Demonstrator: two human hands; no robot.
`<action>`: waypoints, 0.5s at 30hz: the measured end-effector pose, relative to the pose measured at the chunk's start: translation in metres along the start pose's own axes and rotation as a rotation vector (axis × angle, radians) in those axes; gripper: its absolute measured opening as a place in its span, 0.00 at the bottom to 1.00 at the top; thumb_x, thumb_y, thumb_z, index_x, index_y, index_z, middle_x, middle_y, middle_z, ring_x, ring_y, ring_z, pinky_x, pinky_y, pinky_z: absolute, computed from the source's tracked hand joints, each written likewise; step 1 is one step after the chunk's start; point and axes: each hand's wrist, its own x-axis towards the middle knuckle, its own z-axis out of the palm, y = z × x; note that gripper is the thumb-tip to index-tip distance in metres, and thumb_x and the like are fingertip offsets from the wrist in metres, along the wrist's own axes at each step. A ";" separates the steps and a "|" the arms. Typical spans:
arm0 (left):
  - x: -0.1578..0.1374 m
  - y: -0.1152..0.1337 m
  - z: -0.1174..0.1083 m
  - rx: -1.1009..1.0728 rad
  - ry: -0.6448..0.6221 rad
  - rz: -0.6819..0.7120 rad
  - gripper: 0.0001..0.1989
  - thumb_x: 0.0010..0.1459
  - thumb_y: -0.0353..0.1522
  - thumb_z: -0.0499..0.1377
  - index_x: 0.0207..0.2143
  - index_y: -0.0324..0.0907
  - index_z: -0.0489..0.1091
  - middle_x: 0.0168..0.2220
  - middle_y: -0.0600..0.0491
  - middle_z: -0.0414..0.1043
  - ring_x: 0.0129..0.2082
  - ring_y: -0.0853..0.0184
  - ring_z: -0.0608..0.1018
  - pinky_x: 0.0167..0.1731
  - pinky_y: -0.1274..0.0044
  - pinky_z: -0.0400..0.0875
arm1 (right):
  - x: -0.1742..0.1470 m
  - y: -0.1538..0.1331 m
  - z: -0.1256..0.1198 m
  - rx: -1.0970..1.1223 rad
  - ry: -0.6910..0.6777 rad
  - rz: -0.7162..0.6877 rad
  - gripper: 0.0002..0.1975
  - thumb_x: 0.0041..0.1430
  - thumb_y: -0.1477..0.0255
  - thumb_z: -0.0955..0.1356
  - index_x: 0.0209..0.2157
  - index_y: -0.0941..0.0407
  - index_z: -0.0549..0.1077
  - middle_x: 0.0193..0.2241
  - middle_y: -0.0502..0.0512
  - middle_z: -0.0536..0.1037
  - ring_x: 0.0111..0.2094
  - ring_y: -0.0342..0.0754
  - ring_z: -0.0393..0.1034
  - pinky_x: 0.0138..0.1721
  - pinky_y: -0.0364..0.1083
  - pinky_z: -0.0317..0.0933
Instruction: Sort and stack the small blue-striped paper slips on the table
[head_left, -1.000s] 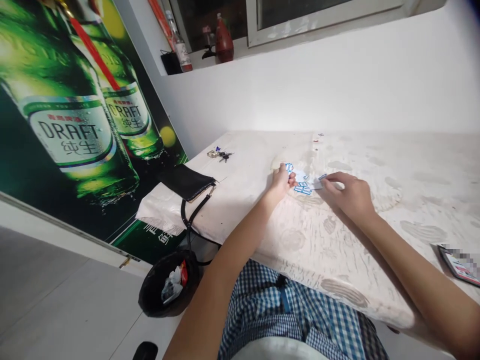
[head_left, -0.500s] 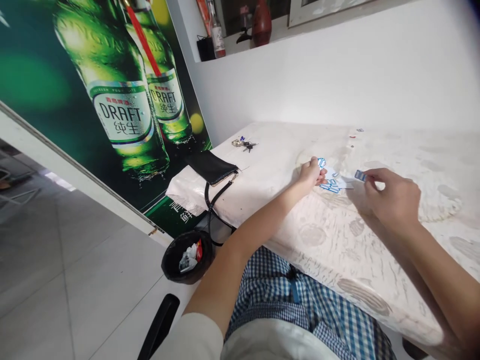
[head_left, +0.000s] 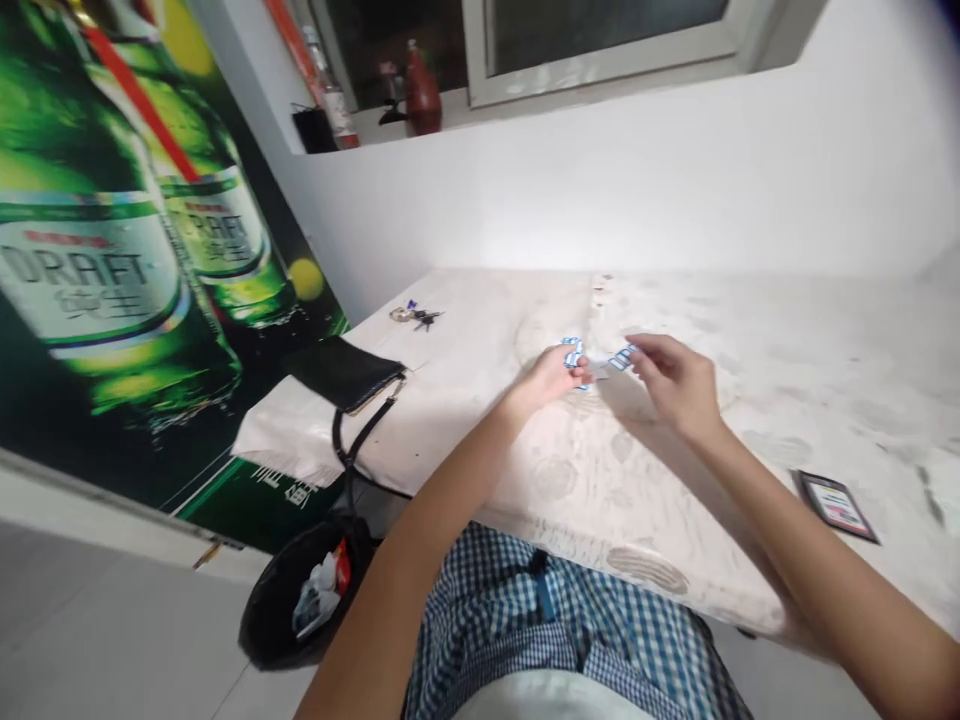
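Observation:
Over the table, my left hand (head_left: 549, 380) is closed on a thin white sheet with blue-outlined shapes (head_left: 573, 353), perhaps paper or stickers; the fingers cover part of it. To its right, my right hand (head_left: 679, 382) pinches a small blue-and-white piece (head_left: 622, 358) between thumb and fingertips. A narrow gap with a pale strip in it lies between the two hands. Blur keeps me from telling whether the piece and the sheet are joined there.
A patterned cloth covers the table (head_left: 555, 475). On it lie keys (head_left: 420, 316), a black pouch (head_left: 349, 375) with a strap over the edge, and a dark-framed card (head_left: 836, 505) at right. A black bin (head_left: 277, 610) stands at lower left. Bottles (head_left: 424, 95) line the window ledge.
The view has swung right and up, bringing the dark-framed card into sight. My hands are nearer each other, and the small piece is turned at a different slant beside the sheet.

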 end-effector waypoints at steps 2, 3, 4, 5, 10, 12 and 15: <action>-0.002 0.000 0.002 0.027 -0.079 0.000 0.04 0.55 0.24 0.48 0.27 0.38 0.59 0.19 0.57 0.57 0.16 0.76 0.60 0.28 0.77 0.66 | 0.005 0.002 -0.001 0.094 0.020 0.078 0.13 0.50 0.67 0.66 0.37 0.57 0.73 0.30 0.56 0.75 0.26 0.45 0.68 0.28 0.47 0.64; -0.003 -0.001 0.004 0.047 -0.083 -0.008 0.04 0.54 0.24 0.49 0.28 0.38 0.59 0.19 0.56 0.58 0.16 0.75 0.61 0.29 0.76 0.67 | 0.007 0.003 -0.001 0.126 0.024 0.103 0.14 0.50 0.67 0.66 0.37 0.58 0.73 0.30 0.56 0.75 0.24 0.44 0.67 0.27 0.46 0.63; -0.003 -0.002 0.005 0.067 -0.092 -0.035 0.03 0.55 0.25 0.49 0.28 0.38 0.60 0.20 0.56 0.59 0.17 0.75 0.62 0.29 0.74 0.67 | 0.009 0.004 -0.002 0.149 0.019 0.118 0.14 0.49 0.67 0.66 0.38 0.58 0.73 0.30 0.56 0.75 0.23 0.43 0.66 0.26 0.46 0.63; -0.003 -0.003 0.007 0.083 -0.104 -0.066 0.04 0.56 0.26 0.48 0.29 0.38 0.60 0.20 0.55 0.59 0.17 0.74 0.63 0.30 0.73 0.67 | 0.011 0.005 -0.001 0.163 0.005 0.126 0.14 0.49 0.68 0.66 0.38 0.59 0.73 0.30 0.56 0.75 0.23 0.43 0.66 0.26 0.45 0.63; -0.004 -0.007 0.014 0.090 -0.197 -0.176 0.10 0.58 0.33 0.46 0.31 0.37 0.62 0.21 0.53 0.61 0.20 0.70 0.66 0.31 0.70 0.68 | 0.010 0.006 0.005 0.135 -0.098 0.145 0.12 0.48 0.72 0.65 0.35 0.60 0.73 0.29 0.55 0.75 0.28 0.45 0.68 0.31 0.45 0.62; -0.005 -0.010 0.017 0.078 -0.240 -0.177 0.12 0.59 0.37 0.45 0.32 0.38 0.62 0.22 0.53 0.62 0.20 0.70 0.67 0.31 0.69 0.68 | 0.008 0.005 0.008 0.084 -0.137 0.147 0.10 0.49 0.73 0.63 0.34 0.60 0.73 0.28 0.55 0.75 0.27 0.45 0.68 0.31 0.45 0.62; -0.006 -0.013 0.019 0.080 -0.260 -0.173 0.14 0.60 0.39 0.44 0.34 0.38 0.62 0.22 0.53 0.63 0.20 0.70 0.67 0.33 0.68 0.68 | 0.004 0.004 0.009 -0.024 -0.162 0.104 0.09 0.50 0.75 0.62 0.32 0.58 0.73 0.27 0.53 0.75 0.26 0.44 0.66 0.29 0.44 0.60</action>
